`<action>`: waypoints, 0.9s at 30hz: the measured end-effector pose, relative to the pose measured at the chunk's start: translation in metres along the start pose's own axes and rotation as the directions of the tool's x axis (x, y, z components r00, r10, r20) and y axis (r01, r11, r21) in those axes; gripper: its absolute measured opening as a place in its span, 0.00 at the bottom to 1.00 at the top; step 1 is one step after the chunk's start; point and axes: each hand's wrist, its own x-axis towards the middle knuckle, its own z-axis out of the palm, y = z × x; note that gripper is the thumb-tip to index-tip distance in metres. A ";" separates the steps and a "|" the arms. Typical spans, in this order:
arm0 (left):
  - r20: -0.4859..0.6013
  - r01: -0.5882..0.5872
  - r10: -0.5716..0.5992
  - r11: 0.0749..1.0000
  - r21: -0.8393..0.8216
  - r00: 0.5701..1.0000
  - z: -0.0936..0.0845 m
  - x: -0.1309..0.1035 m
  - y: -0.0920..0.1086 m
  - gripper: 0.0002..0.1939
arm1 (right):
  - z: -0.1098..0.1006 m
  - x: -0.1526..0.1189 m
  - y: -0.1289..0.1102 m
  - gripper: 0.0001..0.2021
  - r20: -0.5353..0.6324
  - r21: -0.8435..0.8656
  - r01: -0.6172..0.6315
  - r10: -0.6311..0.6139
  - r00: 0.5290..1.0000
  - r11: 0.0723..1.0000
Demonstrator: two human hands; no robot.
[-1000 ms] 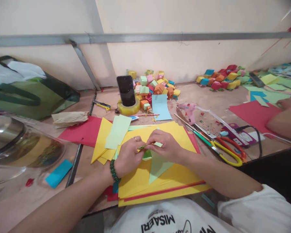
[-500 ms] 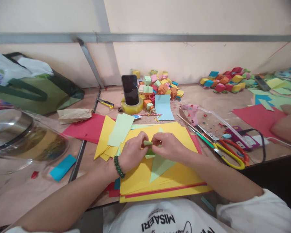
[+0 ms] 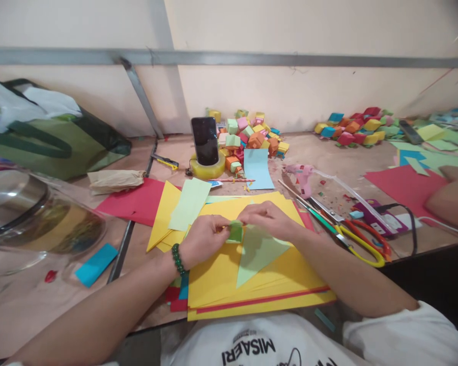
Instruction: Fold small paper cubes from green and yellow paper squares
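Observation:
My left hand (image 3: 206,236), with a green bead bracelet at its wrist, pinches the left side of a small green folded paper (image 3: 235,232). The fingertips of my right hand (image 3: 266,219) are closed at the upper right corner of that same paper. Both hands are over a stack of yellow sheets (image 3: 217,284) with red edges showing between them. A light green triangular sheet (image 3: 257,256) lies on the stack, partly under my right hand. Left of the stack, a pale green strip (image 3: 191,203) rests on yellow pieces.
Scissors (image 3: 361,246) and a pink glue gun (image 3: 303,178) lie at the right. Colorful paper cubes (image 3: 255,140) are piled behind a phone (image 3: 205,140) standing in a tape roll. A glass jug (image 3: 61,218) is at the left; another person's arm (image 3: 452,198) is far right.
The small green paper now shows a flat square face between my hands. My left hand has shifted slightly left and lower, and my right fingers have drawn together and turned more level.

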 end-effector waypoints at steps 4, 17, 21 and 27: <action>-0.002 -0.034 0.035 0.994 0.108 0.999 0.001 -0.001 0.002 0.14 | 0.000 0.007 0.000 0.22 -0.004 0.114 -0.127 0.128 0.992 0.985; -0.008 -0.068 0.073 0.953 0.297 0.997 0.006 -0.006 0.007 0.13 | 0.012 0.000 0.005 0.03 -0.063 -0.244 -0.018 0.002 0.998 0.970; -0.007 -0.069 0.072 0.973 0.220 0.997 0.006 -0.006 0.006 0.12 | 0.014 0.000 0.008 0.04 -0.082 -0.391 0.077 -0.118 0.990 0.917; -0.017 0.010 -0.010 1.000 -0.006 1.000 0.008 -0.006 0.004 0.11 | 0.014 -0.002 0.016 0.05 -0.024 -0.622 0.266 -0.358 0.934 0.736</action>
